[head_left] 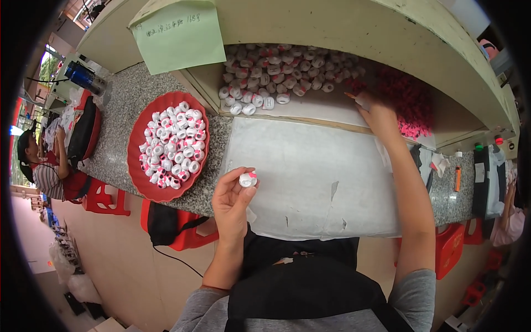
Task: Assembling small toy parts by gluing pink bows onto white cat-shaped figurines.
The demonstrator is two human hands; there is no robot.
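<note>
My left hand [232, 202] holds a small white toy piece with pink marks [248, 179] between thumb and fingertips, above the near edge of the white sheet [310, 177]. My right hand [378, 113] reaches far forward into the shelf recess, its fingers at the edge of a heap of small pink parts [406, 102]; whether it grips one I cannot tell. A heap of white toy pieces [276, 72] fills the left of the recess. A red round tray [141, 177] with several finished white and pink pieces lies to my left.
A green paper note [180, 36] hangs from the shelf edge. The speckled stone counter [119, 105] runs left and right. A blue bottle [84, 77] stands far left. Red stools [108, 199] and a black bag [166, 224] sit below. Another person [41, 166] works at left.
</note>
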